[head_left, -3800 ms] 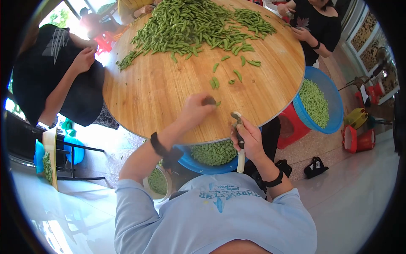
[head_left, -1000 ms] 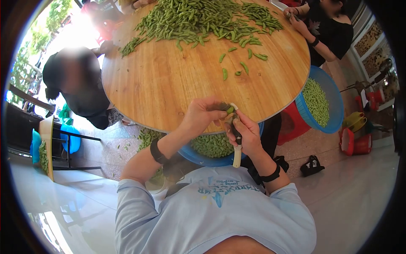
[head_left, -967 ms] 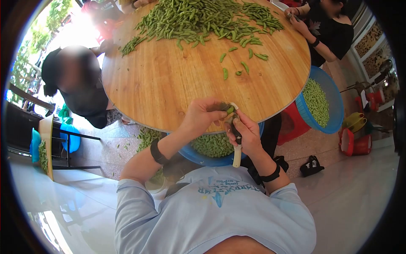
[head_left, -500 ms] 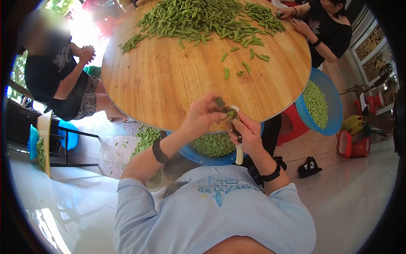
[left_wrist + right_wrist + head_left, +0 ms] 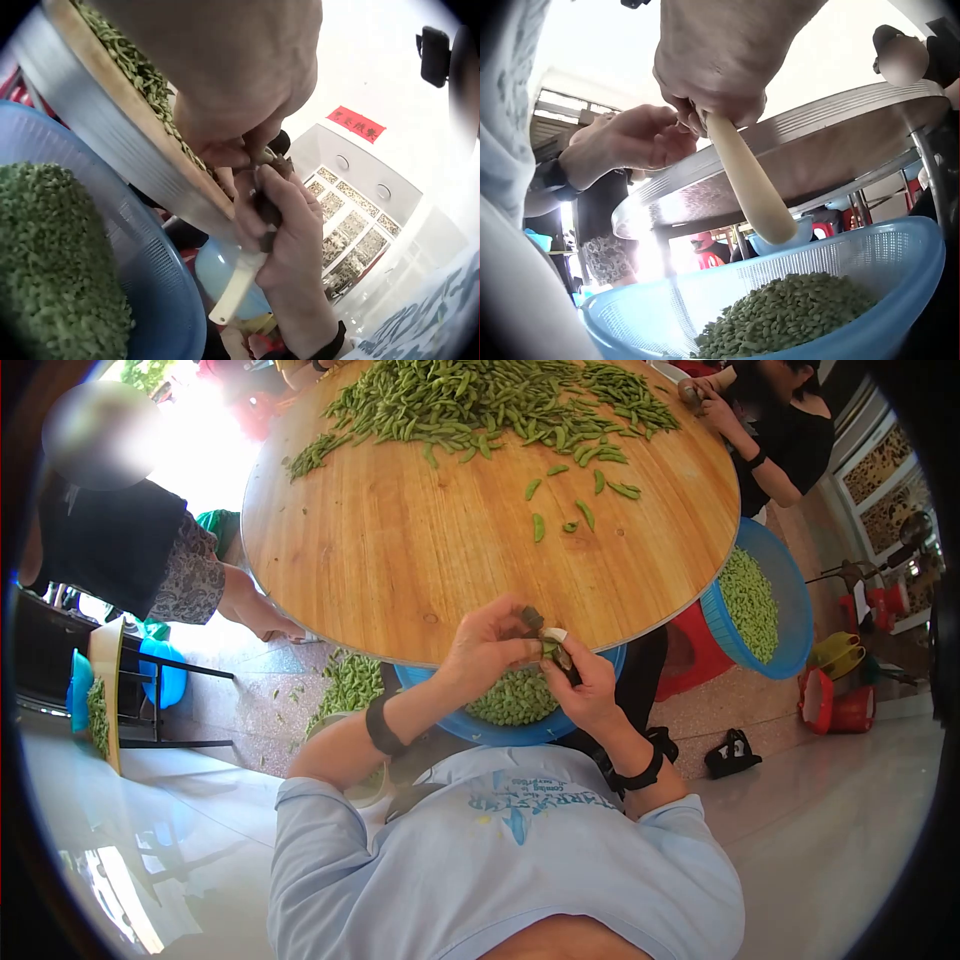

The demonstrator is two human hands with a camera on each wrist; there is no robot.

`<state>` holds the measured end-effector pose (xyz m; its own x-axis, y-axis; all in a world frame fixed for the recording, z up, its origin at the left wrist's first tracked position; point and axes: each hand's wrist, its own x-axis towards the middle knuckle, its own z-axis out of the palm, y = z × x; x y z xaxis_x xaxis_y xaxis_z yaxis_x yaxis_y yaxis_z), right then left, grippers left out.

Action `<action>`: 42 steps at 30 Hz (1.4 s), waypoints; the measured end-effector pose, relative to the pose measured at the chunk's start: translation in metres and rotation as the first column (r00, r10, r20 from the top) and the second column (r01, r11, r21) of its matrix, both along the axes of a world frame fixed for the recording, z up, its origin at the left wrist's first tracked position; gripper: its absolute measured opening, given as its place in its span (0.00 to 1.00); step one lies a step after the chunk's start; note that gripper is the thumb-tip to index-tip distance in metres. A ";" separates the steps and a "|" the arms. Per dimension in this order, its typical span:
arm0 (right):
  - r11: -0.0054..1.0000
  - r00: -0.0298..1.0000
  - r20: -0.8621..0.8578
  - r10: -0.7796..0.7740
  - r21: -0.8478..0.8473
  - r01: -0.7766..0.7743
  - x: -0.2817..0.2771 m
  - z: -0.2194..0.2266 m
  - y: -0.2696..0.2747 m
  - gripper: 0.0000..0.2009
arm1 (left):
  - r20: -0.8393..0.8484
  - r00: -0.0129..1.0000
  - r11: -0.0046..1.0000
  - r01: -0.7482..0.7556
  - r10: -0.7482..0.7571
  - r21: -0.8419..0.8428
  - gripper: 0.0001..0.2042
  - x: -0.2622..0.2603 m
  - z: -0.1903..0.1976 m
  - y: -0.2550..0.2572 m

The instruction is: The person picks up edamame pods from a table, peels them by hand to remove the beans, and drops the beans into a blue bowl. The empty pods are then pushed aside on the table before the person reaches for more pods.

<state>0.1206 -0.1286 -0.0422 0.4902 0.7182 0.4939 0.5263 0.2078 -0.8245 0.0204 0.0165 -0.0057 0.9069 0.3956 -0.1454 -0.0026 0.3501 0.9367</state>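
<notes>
In the head view my left hand (image 5: 485, 650) and right hand (image 5: 588, 685) meet at the near edge of the round wooden table (image 5: 400, 580). The left thumb and a finger pinch a green bean pod (image 5: 549, 646) against the right fingertips; a dark covering sits on one left finger. My right hand grips a tool by its cream handle (image 5: 750, 187), which points down in the right wrist view; the tool's working end is hidden among the fingers. Below both hands stands a blue basket (image 5: 889, 244) of shelled green beans (image 5: 787, 311).
A large heap of pods (image 5: 450, 405) covers the table's far side, with several loose pods nearer. Another blue basket (image 5: 785, 595) of beans stands at right beside a red stool (image 5: 690, 655). Pods (image 5: 350, 685) lie on the floor at left. Other people are around the table.
My left hand has come from over the tabletop to the right hand with a pod. Both hands then shift slightly, and the handle turns out of the head view. The person at left moves.
</notes>
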 end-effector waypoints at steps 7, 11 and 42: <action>0.978 0.975 0.091 0.202 -0.077 -0.196 0.008 0.003 -0.022 0.14 | -0.309 0.950 0.199 0.313 -0.049 0.929 0.03 -0.068 0.059 0.043; 0.966 0.962 -0.150 0.226 -0.089 -0.241 0.010 0.010 -0.019 0.12 | -0.315 0.949 0.049 0.316 -0.026 0.947 0.07 -0.039 0.068 0.052; 0.929 0.398 -0.852 0.340 0.239 -0.282 0.004 0.019 0.004 0.20 | -0.005 1.000 0.977 -0.019 0.021 0.212 0.08 0.012 0.015 0.006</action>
<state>0.1251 -0.1249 -0.0232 0.4238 0.9056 -0.0162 -0.5692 0.2525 -0.7824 0.0321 0.0230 0.0095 0.8977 0.4361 -0.0632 -0.0002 0.1439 0.9896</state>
